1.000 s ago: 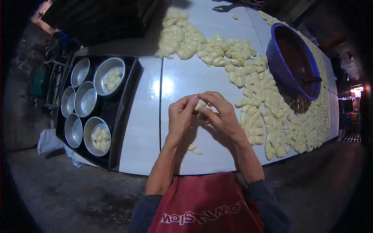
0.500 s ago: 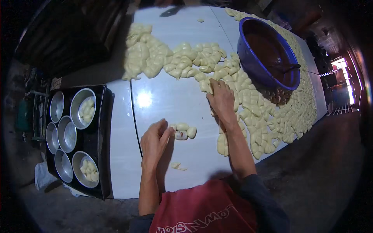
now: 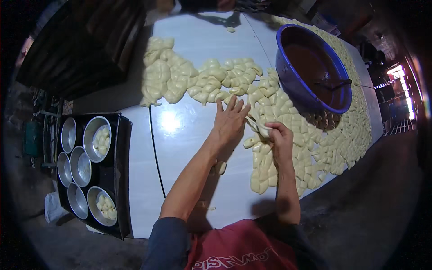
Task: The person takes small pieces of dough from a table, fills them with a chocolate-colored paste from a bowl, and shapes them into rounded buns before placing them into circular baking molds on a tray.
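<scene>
Pale dough pieces, stuck together in a sheet, spread over the right and back of the table. My right hand is closed on a piece of dough at the left edge of this sheet, and the piece looks stretched. Beside it, my left hand has its fingers spread; the fingertips reach the dough edge and nothing shows in its grasp. A small dough ball lies on the table by my left forearm, which hides what is around it. Dough scraps sit nearer to me.
A blue basin of brown filling, with a dark-handled utensil in it, stands on the dough at the back right. At left, a black tray holds several round metal tins; two contain dough balls. Part of another person shows at the far edge.
My left hand has moved from the small dough balls up and right to the dough edge. My right hand has come back toward me and now grips a piece of dough.
</scene>
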The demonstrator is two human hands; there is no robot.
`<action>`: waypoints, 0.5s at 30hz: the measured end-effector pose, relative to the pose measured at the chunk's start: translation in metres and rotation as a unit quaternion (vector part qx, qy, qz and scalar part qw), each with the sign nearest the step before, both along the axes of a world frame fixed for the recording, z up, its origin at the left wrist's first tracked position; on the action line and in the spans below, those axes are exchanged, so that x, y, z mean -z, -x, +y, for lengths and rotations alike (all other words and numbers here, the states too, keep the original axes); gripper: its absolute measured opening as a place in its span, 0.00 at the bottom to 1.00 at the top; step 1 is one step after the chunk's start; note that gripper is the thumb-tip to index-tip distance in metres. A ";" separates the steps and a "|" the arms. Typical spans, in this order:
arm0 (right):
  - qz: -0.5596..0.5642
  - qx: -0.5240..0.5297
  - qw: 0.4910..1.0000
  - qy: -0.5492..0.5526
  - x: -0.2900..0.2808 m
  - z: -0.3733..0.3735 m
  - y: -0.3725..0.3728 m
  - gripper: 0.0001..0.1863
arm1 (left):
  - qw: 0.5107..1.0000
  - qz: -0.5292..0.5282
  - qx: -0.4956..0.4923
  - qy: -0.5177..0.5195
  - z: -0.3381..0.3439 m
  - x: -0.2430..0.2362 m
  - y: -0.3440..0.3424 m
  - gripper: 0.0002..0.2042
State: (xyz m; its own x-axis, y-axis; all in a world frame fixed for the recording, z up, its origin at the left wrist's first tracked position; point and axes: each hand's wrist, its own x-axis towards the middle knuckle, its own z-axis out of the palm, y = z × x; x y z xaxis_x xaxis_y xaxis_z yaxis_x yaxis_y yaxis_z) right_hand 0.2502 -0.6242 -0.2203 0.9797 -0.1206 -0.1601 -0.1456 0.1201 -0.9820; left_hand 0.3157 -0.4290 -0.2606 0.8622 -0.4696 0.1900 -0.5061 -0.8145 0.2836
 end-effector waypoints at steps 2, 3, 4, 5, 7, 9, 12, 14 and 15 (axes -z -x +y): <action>0.001 0.031 0.998 -0.062 -0.020 -0.004 0.013 0.11 | 1.000 -0.004 -0.014 0.000 0.000 0.006 -0.001 0.26; -0.012 0.023 0.987 -0.156 -0.009 -0.021 0.022 0.15 | 0.999 -0.010 -0.033 0.001 0.000 0.009 -0.001 0.27; -0.032 0.028 0.978 -0.205 -0.015 -0.029 0.028 0.18 | 0.999 0.008 -0.036 0.029 -0.001 0.003 -0.002 0.26; -0.050 0.031 0.965 -0.256 -0.022 -0.030 0.031 0.21 | 0.999 0.008 -0.041 0.026 0.000 0.002 0.000 0.26; -0.115 -0.006 0.952 -0.285 -0.039 -0.022 0.037 0.23 | 0.997 0.023 -0.064 0.046 0.003 -0.001 0.006 0.23; -0.082 -0.012 0.985 -0.148 -0.049 -0.006 0.043 0.26 | 0.985 0.051 -0.055 0.154 0.003 -0.017 0.022 0.21; -0.005 -0.011 0.995 -0.098 -0.059 0.016 0.055 0.21 | 0.837 0.239 0.013 0.493 -0.008 -0.050 0.064 0.28; -0.003 -0.013 0.996 -0.089 -0.050 0.009 0.058 0.18 | 0.833 0.270 0.048 0.481 -0.010 -0.082 0.078 0.23; -0.001 0.013 0.997 -0.082 -0.044 0.008 0.059 0.17 | 0.832 0.274 0.042 0.481 -0.014 -0.080 0.083 0.21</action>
